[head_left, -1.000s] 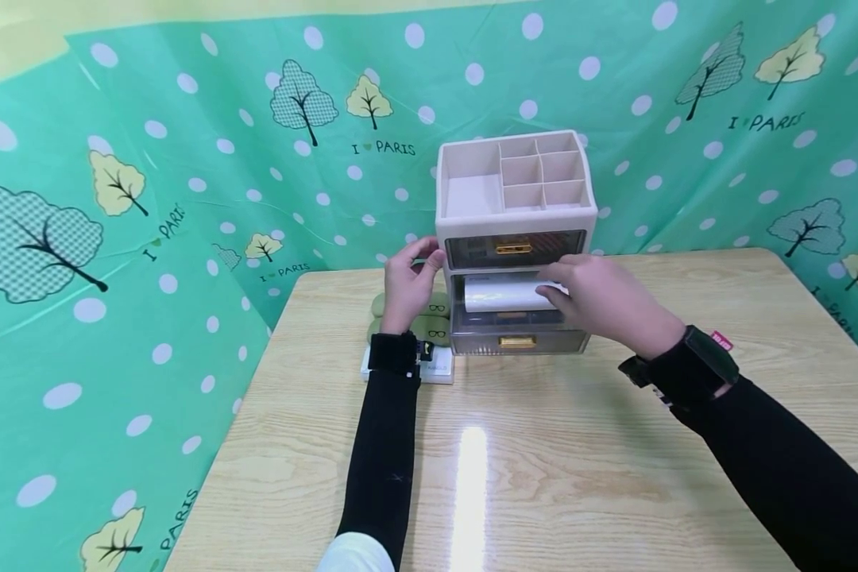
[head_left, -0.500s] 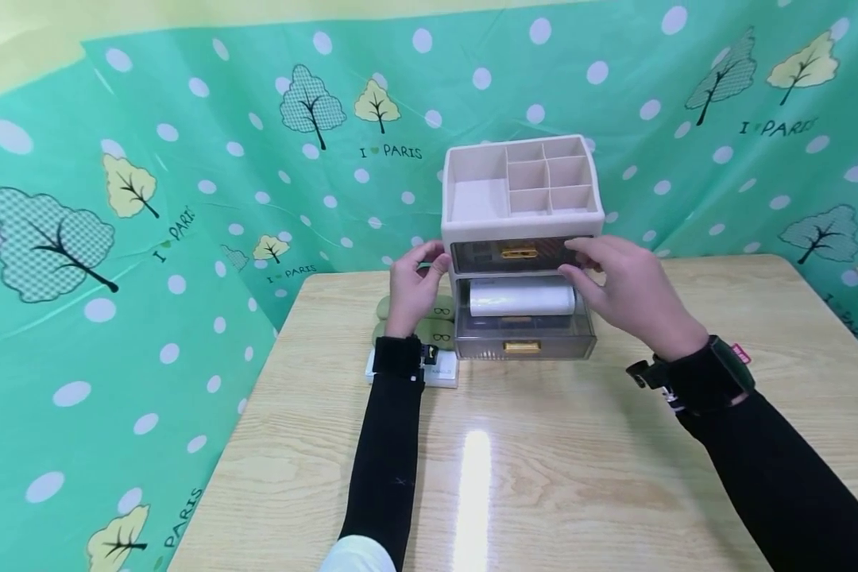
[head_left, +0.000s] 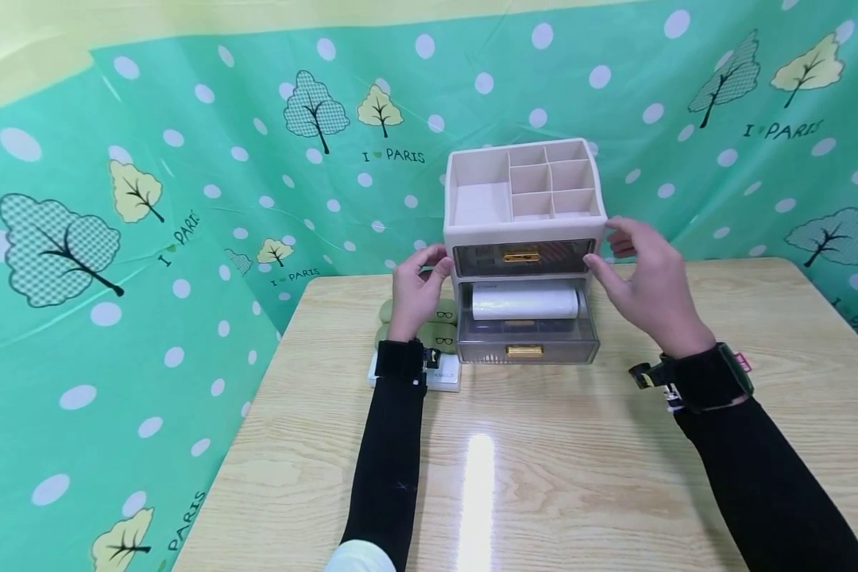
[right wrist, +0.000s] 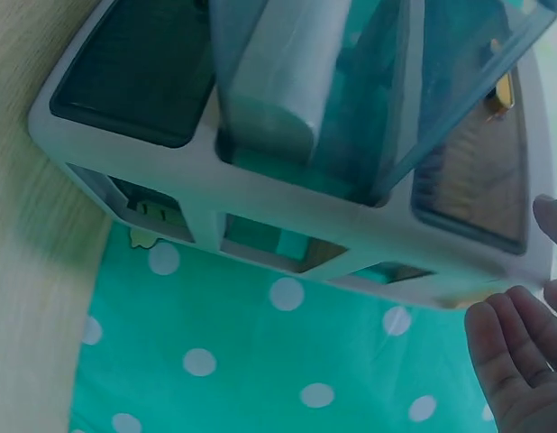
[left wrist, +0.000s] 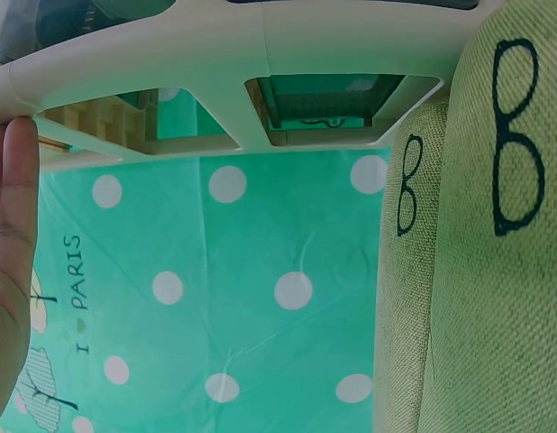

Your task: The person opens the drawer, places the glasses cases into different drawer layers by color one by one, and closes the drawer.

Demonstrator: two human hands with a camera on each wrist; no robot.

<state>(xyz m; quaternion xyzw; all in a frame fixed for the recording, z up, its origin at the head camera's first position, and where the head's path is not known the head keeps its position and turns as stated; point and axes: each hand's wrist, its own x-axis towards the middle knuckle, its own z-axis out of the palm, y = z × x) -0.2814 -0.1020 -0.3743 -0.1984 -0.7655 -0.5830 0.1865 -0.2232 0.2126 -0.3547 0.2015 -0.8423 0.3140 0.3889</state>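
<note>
A white desktop organizer [head_left: 525,236] with drawers stands at the back of the table in the head view. Its middle drawer [head_left: 561,352], see-through with a gold pull, is drawn out and holds a white roll [head_left: 523,302]. My left hand [head_left: 415,295] touches the organizer's left side; in the left wrist view the straight fingertips of that hand [left wrist: 10,244] meet the frame. At the upper right corner my right hand [head_left: 647,290] has thumb and fingers spread, holding nothing. From the right wrist, the fingertips of this hand [right wrist: 522,361] are close beside the organizer's side.
Two green cases with glasses drawings [head_left: 443,340] lie left of the organizer, on a white box [head_left: 445,378]. A small pink tag [head_left: 743,362] shows behind the right wrist. Green patterned cloth [head_left: 314,206] hangs behind the wooden table [head_left: 558,477].
My right hand has left the white roll in the drawer, moving up and right to the organizer's upper corner. The left hand stays at the left side. The view shifts slightly.
</note>
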